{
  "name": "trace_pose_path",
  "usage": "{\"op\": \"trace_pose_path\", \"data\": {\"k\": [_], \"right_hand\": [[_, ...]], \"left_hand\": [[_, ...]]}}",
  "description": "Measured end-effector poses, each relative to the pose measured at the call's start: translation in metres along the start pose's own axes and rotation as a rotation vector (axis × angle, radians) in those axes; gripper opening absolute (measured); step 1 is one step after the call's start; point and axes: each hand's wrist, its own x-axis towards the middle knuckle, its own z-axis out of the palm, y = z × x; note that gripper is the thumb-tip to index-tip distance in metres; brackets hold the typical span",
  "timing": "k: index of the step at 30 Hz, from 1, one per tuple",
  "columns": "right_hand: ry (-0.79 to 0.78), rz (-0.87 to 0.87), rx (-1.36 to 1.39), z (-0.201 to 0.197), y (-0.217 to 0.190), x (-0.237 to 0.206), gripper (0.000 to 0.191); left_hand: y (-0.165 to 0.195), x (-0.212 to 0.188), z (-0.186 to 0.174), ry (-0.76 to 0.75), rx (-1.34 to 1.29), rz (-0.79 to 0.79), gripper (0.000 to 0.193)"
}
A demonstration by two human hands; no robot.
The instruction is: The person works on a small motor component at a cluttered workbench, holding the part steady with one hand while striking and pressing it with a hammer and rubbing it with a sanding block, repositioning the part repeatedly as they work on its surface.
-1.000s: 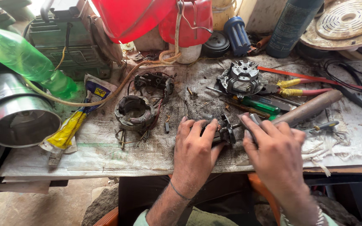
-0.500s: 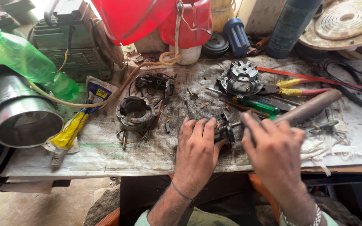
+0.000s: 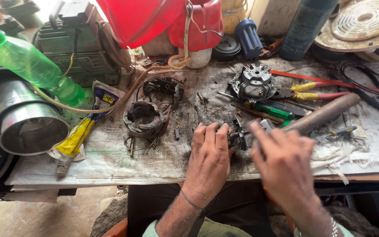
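Pressing down flat, fingers spread, the left hand covers a small dark metal part near the front edge of the workbench. Just right of the part, the right hand is blurred, fingers apart, holding nothing I can make out. Farther back lie a wooden-handled hammer, a copper-wound coil, a green screwdriver and a round motor plate.

Your hands are bare: the left hand has a thin dark band at its wrist, the right hand what looks like a beaded metal bracelet, partly cut off. Pale green cuffs show below.
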Motion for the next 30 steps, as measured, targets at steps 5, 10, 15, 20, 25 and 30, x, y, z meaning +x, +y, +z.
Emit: {"op": "trace_pose_path", "data": {"k": [5, 10, 15, 20, 25, 30], "right_hand": [[0.021, -0.006, 0.017, -0.002, 0.0, -0.004, 0.048], [-0.056, -0.016, 0.024, -0.005, -0.002, -0.004, 0.05], [0.03, -0.044, 0.008, -0.006, -0.004, -0.002, 0.051], [-0.032, 0.007, -0.011, -0.007, -0.005, -0.003, 0.046], [-0.015, -0.076, 0.067, -0.007, -0.004, -0.002, 0.045], [-0.033, -0.054, 0.016, -0.011, -0.007, -0.004, 0.05]], "left_hand": [[0.003, -0.003, -0.004, -0.025, -0.031, -0.023, 0.06], [0.004, -0.004, -0.007, -0.055, 0.006, -0.033, 0.055], [0.005, -0.001, -0.01, -0.117, 0.021, -0.076, 0.055], [0.006, -0.002, -0.015, -0.106, 0.057, -0.039, 0.065], [0.006, -0.003, -0.017, -0.101, 0.091, -0.031, 0.065], [0.005, -0.006, -0.019, -0.032, 0.012, -0.003, 0.058]]}}
